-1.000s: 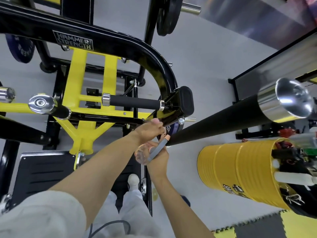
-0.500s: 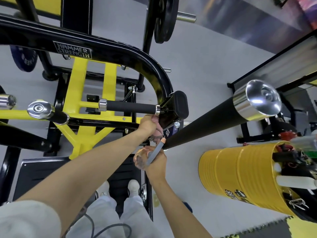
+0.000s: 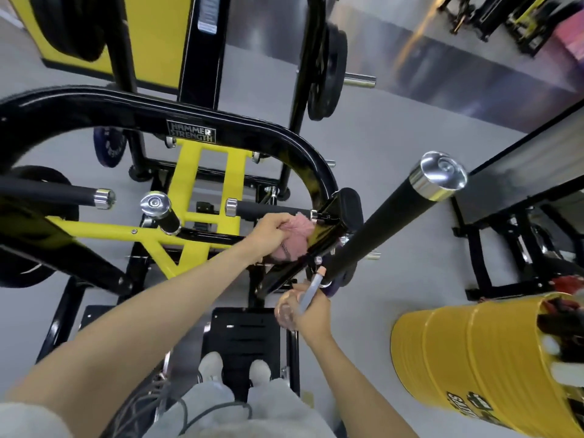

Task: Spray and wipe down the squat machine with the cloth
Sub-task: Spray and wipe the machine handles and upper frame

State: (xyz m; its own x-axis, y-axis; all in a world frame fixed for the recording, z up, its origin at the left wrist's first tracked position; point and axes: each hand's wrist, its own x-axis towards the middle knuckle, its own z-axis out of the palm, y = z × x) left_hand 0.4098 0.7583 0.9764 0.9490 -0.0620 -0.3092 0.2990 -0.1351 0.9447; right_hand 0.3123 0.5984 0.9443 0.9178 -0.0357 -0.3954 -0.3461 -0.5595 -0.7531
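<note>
Wiping, centre frame: left hand [image 3: 268,230] clenched pink cloth [image 3: 295,245] against squat machine [image 3: 252,123]; right hand [image 3: 314,316] gripped spray bottle [image 3: 287,312]; firm overlapping strokes advised.

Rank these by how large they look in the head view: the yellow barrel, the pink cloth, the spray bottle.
1. yellow barrel, clearly largest.
2. pink cloth.
3. spray bottle, close to the cloth; both are partly hidden, so this pair is unsure.
</note>
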